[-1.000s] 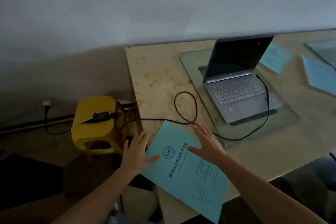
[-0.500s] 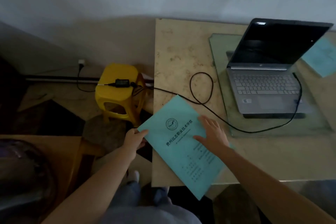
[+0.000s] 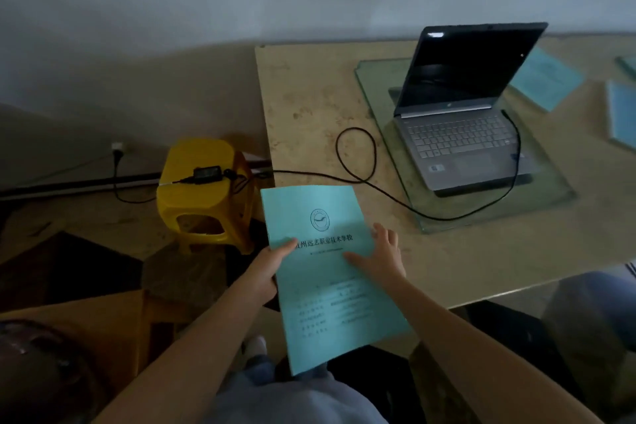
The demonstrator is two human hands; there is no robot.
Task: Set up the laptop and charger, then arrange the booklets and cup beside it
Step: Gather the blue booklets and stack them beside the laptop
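- Thin teal paper booklet (image 3: 327,272) overhangs the corner of the beige stone table (image 3: 481,268); our left hand (image 3: 265,272) pinches its edge, right hand (image 3: 382,258) lies flat on it
- If we let go, it may tip off

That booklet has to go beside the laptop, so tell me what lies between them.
The black charger cable crosses the table between the booklet and the laptop, with a loop beyond the booklet's far edge. The glass slab under the laptop juts toward it too.
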